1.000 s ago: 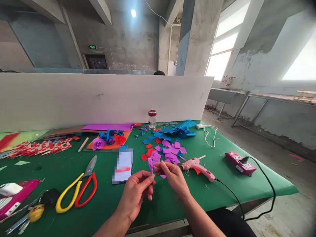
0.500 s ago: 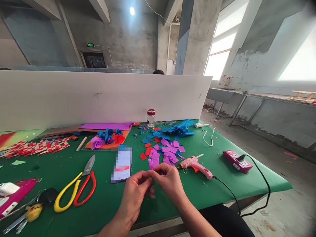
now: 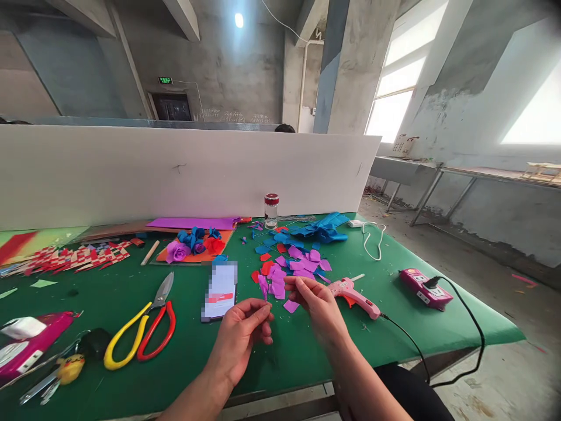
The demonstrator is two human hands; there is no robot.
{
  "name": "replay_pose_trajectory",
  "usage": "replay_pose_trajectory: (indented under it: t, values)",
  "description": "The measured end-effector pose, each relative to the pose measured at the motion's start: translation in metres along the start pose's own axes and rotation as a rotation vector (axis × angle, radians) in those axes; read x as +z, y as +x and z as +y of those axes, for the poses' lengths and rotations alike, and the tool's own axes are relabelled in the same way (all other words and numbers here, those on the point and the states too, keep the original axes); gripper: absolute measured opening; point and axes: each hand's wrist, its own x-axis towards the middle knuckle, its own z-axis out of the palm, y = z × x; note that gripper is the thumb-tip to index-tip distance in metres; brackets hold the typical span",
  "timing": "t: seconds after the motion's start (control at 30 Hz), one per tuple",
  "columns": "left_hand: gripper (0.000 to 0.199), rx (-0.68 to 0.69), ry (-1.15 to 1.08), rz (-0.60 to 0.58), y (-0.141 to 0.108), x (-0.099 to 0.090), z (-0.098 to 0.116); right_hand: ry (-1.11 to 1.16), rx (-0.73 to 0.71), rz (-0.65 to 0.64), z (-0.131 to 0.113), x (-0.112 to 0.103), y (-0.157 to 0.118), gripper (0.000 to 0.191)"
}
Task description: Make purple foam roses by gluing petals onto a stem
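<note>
My left hand [image 3: 245, 330] is closed in a pinch, with a narrow purple paper piece [image 3: 263, 285] standing up at its fingertips. My right hand [image 3: 319, 304] is apart from it, to the right, its fingers stretched loosely forward over the edge of the purple paper pieces [image 3: 302, 266]; I see nothing held in it. Just beyond that hand lies a pink glue gun [image 3: 357, 297], its nozzle end partly hidden by the fingers. A phone [image 3: 221, 289] with a lit screen lies in front of my left hand.
Scissors [image 3: 149, 327] with yellow and red handles lie left. Behind are paper flowers [image 3: 193, 244], a red-lidded jar [image 3: 271, 211] and blue crepe paper [image 3: 326, 228]. A purple power strip [image 3: 425, 287] with a black cord lies right. A white board [image 3: 197, 181] stands along the back.
My hands, together before, have come apart. The right one has moved right and slightly forward, while the left stays near the same place. The upright purple piece now shows at the left fingertips.
</note>
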Motion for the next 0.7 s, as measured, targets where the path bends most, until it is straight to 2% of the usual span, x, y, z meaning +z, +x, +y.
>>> replay_pose_trajectory:
  t: [0.17, 0.3, 0.5, 0.7]
  values:
    - [0.02, -0.016, -0.001, -0.047, -0.001, -0.001, -0.001, 0.076, 0.07, 0.004, 0.008, 0.0, 0.003, 0.03]
    - [0.02, -0.01, -0.004, -0.069, -0.001, 0.0, -0.003, 0.081, 0.079, 0.004, 0.012, 0.008, -0.001, 0.035]
    - [0.021, -0.015, -0.022, -0.096, -0.004, 0.001, -0.003, -0.002, 0.098, -0.216, 0.009, 0.016, -0.009, 0.033]
    - [0.02, -0.016, -0.016, -0.108, -0.005, 0.002, -0.006, 0.04, 0.134, -0.204, 0.01, 0.019, -0.012, 0.032]
